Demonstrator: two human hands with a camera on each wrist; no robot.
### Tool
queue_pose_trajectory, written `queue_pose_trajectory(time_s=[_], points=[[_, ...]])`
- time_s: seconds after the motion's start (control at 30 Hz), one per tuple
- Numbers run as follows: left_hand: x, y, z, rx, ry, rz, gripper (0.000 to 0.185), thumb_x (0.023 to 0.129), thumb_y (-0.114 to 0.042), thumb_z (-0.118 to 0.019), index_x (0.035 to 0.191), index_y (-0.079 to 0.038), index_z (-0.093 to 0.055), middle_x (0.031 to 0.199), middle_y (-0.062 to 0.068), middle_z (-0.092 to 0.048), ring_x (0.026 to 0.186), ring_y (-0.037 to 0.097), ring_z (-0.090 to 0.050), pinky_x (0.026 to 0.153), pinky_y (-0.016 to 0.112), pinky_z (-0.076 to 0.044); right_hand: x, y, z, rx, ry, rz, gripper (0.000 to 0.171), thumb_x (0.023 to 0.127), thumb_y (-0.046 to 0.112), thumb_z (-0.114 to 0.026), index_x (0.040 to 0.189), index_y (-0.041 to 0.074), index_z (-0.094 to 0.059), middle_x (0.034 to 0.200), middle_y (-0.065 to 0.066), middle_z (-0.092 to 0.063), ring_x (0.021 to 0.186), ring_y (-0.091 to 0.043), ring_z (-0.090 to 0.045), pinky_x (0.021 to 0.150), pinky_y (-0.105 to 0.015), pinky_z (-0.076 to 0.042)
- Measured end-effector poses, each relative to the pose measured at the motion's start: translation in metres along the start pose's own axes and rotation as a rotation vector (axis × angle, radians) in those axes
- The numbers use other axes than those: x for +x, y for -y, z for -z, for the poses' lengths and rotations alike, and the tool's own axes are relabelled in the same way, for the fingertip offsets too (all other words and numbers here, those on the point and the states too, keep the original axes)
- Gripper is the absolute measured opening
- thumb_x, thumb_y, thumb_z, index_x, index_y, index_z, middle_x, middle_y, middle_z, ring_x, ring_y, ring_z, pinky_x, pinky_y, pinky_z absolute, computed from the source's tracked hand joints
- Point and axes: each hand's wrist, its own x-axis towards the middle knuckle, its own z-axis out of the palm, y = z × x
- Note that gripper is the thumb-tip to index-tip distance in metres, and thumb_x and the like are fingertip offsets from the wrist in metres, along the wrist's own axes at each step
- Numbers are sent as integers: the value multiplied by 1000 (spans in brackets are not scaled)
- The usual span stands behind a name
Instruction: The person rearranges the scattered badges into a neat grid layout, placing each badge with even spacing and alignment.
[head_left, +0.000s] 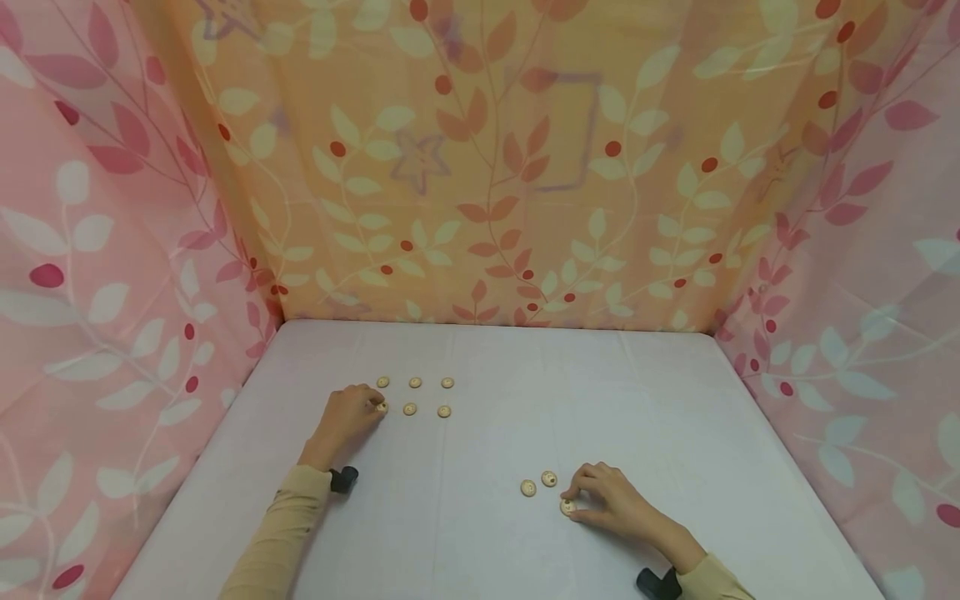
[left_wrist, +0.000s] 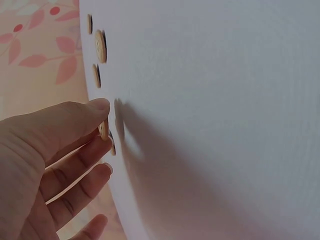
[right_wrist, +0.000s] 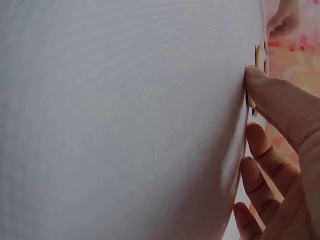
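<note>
My left hand (head_left: 347, 422) pinches a small round wooden button (left_wrist: 104, 129) between thumb and fingertips, just above the white table, with the other fingers spread loosely. This held button sits at the left end of a short row, beside two more buttons (head_left: 409, 409). Behind that row lies a second line of three buttons (head_left: 416, 382). My right hand (head_left: 617, 502), nearer the front right, has thumb and forefinger on either side of another wooden button (head_left: 567, 507) at the tabletop. Two loose buttons (head_left: 528, 488) lie just left of it. In the right wrist view the thumb partly hides the button.
The table (head_left: 495, 550) wears a white cloth. Patterned leaf curtains close it in at the back (head_left: 480, 250) and on both sides. Each wrist carries a small black camera (head_left: 344, 480). Beige sleeves cover both forearms.
</note>
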Motion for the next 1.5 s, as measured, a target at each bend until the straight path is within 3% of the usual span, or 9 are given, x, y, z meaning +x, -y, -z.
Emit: queue_pose_trajectory(time_s=[0.3, 0.63, 0.83, 1.17, 1.5], points=[[2, 7, 1, -1, 27, 39, 17, 75, -19, -74, 89, -8, -73, 79, 2, -65, 73, 21, -58, 68, 42, -44, 0, 0, 0, -4, -1, 1, 16, 78, 37, -71, 91, 35, -64, 94, 21, -54, 87, -1, -46, 73, -30, -36], [3, 10, 4, -4, 61, 53, 18, 77, -21, -73, 89, -9, -72, 81, 2, -63, 75, 21, -57, 69, 44, -43, 0, 0, 0, -4, 11, -6, 16, 78, 36, -71, 92, 33, -64, 95, 20, -54, 86, -2, -45, 73, -30, -36], [3, 14, -1, -9, 39, 39, 18, 75, -17, -73, 89, -6, -72, 78, 3, -62, 71, 19, -55, 66, 42, -42, 0, -2, 0, -5, 15, -2, 16, 78, 37, -71, 91, 33, -64, 95, 19, -54, 86, -2, -44, 73, -31, -36], [7, 10, -1, 16, 79, 52, 20, 75, -18, -72, 92, -8, -73, 83, 3, -63, 75, 21, -58, 67, 43, -44, 0, -1, 0, 7, 26, -17, 16, 77, 36, -72, 91, 33, -64, 95, 20, -54, 87, -2, -44, 74, -31, -35], [9, -1, -1, 14, 49, 20, 25, 74, -19, -74, 96, -8, -72, 94, 6, -65, 85, 27, -59, 71, 47, -45, 0, 0, 0, 3, 17, -9, 16, 77, 36, -72, 91, 32, -64, 95, 19, -54, 86, -1, -44, 74, -30, -36]])
